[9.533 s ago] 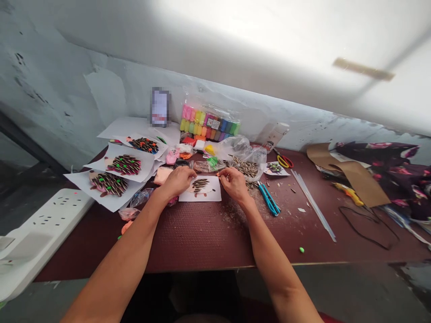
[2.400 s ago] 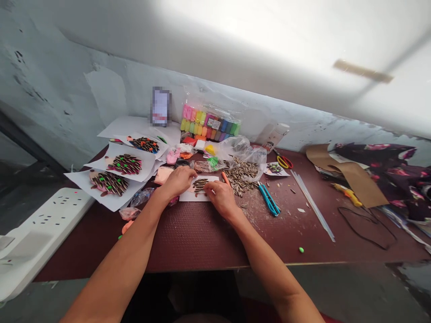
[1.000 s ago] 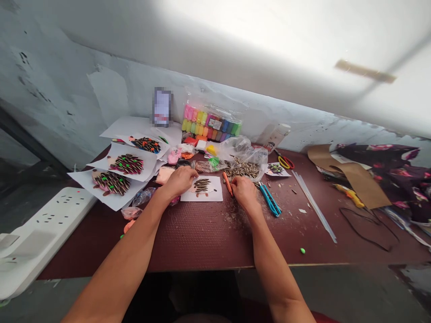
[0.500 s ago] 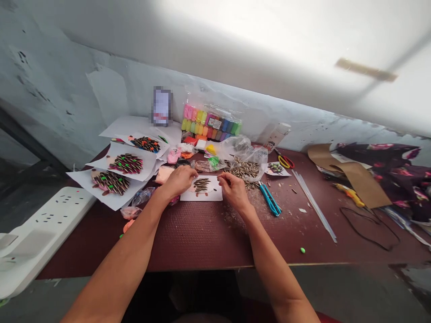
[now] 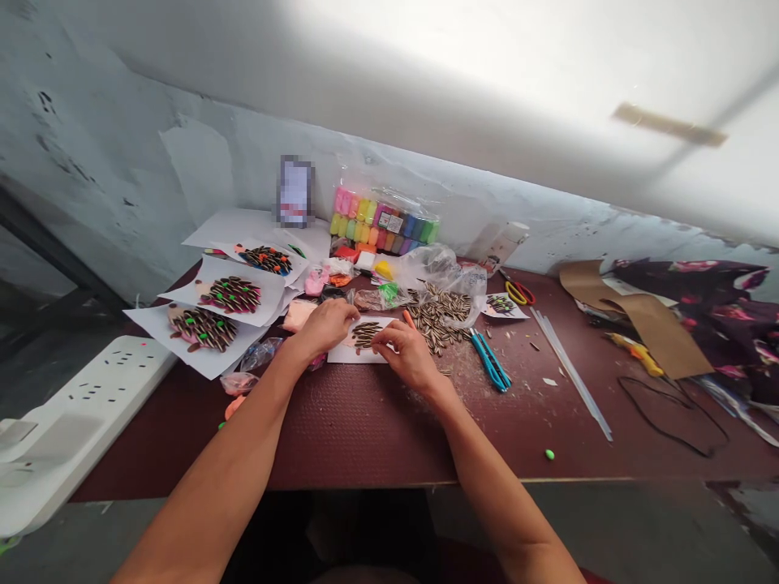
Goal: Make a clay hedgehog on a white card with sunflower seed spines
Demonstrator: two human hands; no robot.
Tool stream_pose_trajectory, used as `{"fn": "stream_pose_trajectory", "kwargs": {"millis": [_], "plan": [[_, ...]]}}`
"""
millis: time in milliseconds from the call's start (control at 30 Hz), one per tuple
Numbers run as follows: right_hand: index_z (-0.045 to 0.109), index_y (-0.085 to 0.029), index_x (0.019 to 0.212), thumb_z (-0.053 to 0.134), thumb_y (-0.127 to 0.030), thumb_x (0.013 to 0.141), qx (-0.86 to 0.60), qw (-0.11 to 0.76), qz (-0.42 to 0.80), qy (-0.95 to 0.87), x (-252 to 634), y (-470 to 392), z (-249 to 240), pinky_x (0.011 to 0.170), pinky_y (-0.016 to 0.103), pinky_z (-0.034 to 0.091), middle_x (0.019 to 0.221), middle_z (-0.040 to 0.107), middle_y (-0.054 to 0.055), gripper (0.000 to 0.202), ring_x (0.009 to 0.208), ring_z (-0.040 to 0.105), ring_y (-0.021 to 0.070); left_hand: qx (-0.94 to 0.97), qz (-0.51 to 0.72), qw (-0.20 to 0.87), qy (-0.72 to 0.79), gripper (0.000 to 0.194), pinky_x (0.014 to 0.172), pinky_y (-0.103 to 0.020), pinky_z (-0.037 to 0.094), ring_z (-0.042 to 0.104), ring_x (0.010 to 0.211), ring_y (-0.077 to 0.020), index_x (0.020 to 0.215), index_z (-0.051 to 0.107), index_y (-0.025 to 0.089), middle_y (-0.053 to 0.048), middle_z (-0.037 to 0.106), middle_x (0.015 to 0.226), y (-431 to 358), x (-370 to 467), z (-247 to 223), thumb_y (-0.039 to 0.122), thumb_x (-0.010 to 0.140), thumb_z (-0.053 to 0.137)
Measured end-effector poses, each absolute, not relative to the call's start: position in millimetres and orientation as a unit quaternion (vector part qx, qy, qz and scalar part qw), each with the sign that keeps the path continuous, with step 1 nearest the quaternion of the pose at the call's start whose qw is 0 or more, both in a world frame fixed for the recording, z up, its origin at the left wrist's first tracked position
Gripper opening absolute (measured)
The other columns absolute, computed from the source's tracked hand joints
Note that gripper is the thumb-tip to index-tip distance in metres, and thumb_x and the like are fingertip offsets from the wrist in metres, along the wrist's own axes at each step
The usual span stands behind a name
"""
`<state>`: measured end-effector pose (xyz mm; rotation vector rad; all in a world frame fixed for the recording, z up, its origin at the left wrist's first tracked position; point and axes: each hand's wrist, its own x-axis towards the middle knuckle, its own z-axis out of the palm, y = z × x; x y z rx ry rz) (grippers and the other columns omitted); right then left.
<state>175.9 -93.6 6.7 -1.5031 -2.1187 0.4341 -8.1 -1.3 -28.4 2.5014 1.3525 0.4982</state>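
A small white card point(image 5: 341, 355) lies on the table between my hands, bearing a pale hedgehog figure with striped sunflower seeds point(image 5: 366, 334) set side by side on its back. My left hand point(image 5: 329, 326) is at the card's upper left corner, thumb and fingers closed together; whatever is between the tips is too small to make out. Over the card's right part is my right hand point(image 5: 409, 353), its fingertips pinched near the seeds and hiding the figure's right end. What it pinches, if anything, is hidden. A loose pile of sunflower seeds point(image 5: 441, 312) spreads from a clear plastic bag point(image 5: 468, 284).
Sheets with finished seed hedgehogs point(image 5: 228, 294) overlap at left, near a white power strip point(image 5: 91, 397). Packs of coloured clay point(image 5: 383, 223) lean on the wall. Teal-handled pliers point(image 5: 490, 362), scissors point(image 5: 519, 293), clear glue sticks point(image 5: 572, 373) and a yellow glue gun point(image 5: 639, 354) lie right.
My right hand has moved left and down from the card's right edge to over the seeds on it. An orange piece now shows behind that hand. My left hand stays nearly in place.
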Motion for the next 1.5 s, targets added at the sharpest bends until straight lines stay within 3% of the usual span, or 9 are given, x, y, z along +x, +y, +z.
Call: {"fn": "stream_pose_trajectory", "kwargs": {"millis": [133, 500, 1100, 1333, 1500], "plan": [[0.069, -0.021, 0.081, 0.061, -0.018, 0.09, -0.561, 0.22, 0.145, -0.784, 173, -93, 2, 0.101, 0.035, 0.039, 0.086, 0.065, -0.001, 0.013, 0.081, 0.061, 0.0121, 0.859, 0.165, 0.13, 0.468, 0.033, 0.088, -0.03, 0.048, 0.065, 0.095, -0.0216, 0.1, 0.077, 0.02, -0.008, 0.073, 0.1, -2, -8, -28, 0.014, 0.086, 0.048], [0.068, -0.02, 0.081, 0.06, -0.017, 0.09, -0.57, 0.207, 0.141, -0.782, 173, -92, -1, 0.091, 0.029, 0.042, 0.085, 0.064, -0.001, 0.013, 0.082, 0.06, 0.0124, 0.859, 0.17, 0.132, 0.464, 0.034, 0.088, -0.03, 0.049, 0.065, 0.094, -0.0212, 0.099, 0.078, 0.019, -0.009, 0.073, 0.099, -1, -8, -29, 0.014, 0.085, 0.047], [0.068, -0.021, 0.084, 0.06, -0.02, 0.092, -0.593, 0.163, 0.092, -0.783, 168, -93, -1, 0.091, 0.028, 0.04, 0.089, 0.067, 0.0, 0.011, 0.088, 0.061, 0.0145, 0.858, 0.172, 0.131, 0.465, 0.032, 0.09, -0.031, 0.048, 0.065, 0.095, -0.022, 0.099, 0.077, 0.019, -0.009, 0.073, 0.099, -2, -7, -28, 0.013, 0.087, 0.048], [0.068, -0.021, 0.085, 0.061, -0.019, 0.091, -0.591, 0.175, 0.097, -0.781, 168, -93, -5, 0.078, 0.024, 0.04, 0.089, 0.066, 0.001, 0.009, 0.087, 0.06, 0.0143, 0.857, 0.173, 0.137, 0.466, 0.033, 0.09, -0.03, 0.049, 0.065, 0.095, -0.0208, 0.099, 0.077, 0.02, -0.008, 0.073, 0.1, -2, -7, -28, 0.013, 0.085, 0.048], [0.067, -0.021, 0.084, 0.06, -0.019, 0.091, -0.593, 0.17, 0.091, -0.782, 168, -92, -6, 0.076, 0.023, 0.04, 0.089, 0.066, 0.001, 0.01, 0.086, 0.06, 0.014, 0.856, 0.175, 0.137, 0.466, 0.033, 0.09, -0.03, 0.049, 0.066, 0.095, -0.0215, 0.099, 0.078, 0.019, -0.009, 0.074, 0.099, -1, -7, -29, 0.014, 0.085, 0.048]]}}
